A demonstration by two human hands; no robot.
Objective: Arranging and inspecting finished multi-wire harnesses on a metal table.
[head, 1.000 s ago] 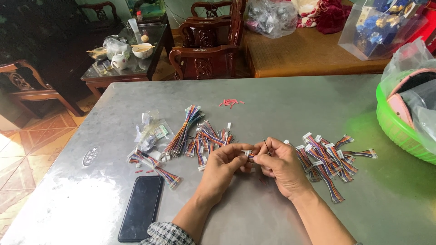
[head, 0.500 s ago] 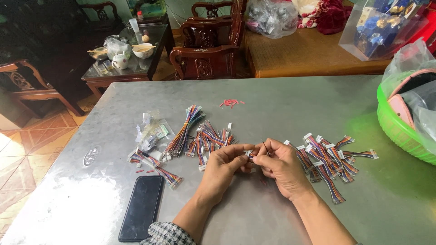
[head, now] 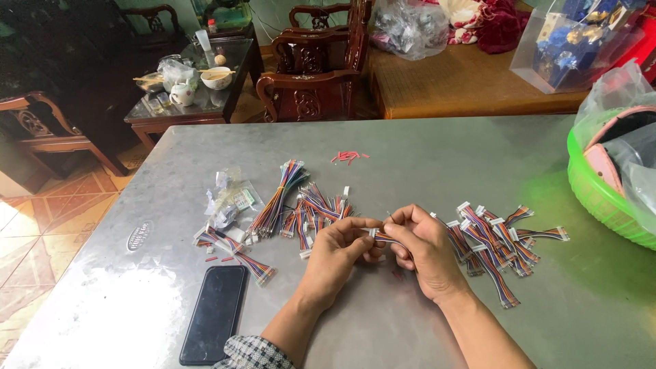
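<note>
Both hands meet over the steel table. The left hand and right hand are closed in a pinch on one short wire lead, thumbs and forefingers gripping it between them; its white plug sits at the left fingertips, and the coloured wires run under the right thumb.

Against the pictures from a second ago, almost nothing has shifted: the hands stay in the same spot with the same pinch and the lead stays between them. Only small finger work seems to be going on, too fine to make out.

Just right of the right fingers lies a spread of finished-looking leads. Beyond the left fingers sits a bigger heap, with small plastic bags further left. A dark phone lies near the left forearm. A green basket stands well off to the right.
</note>
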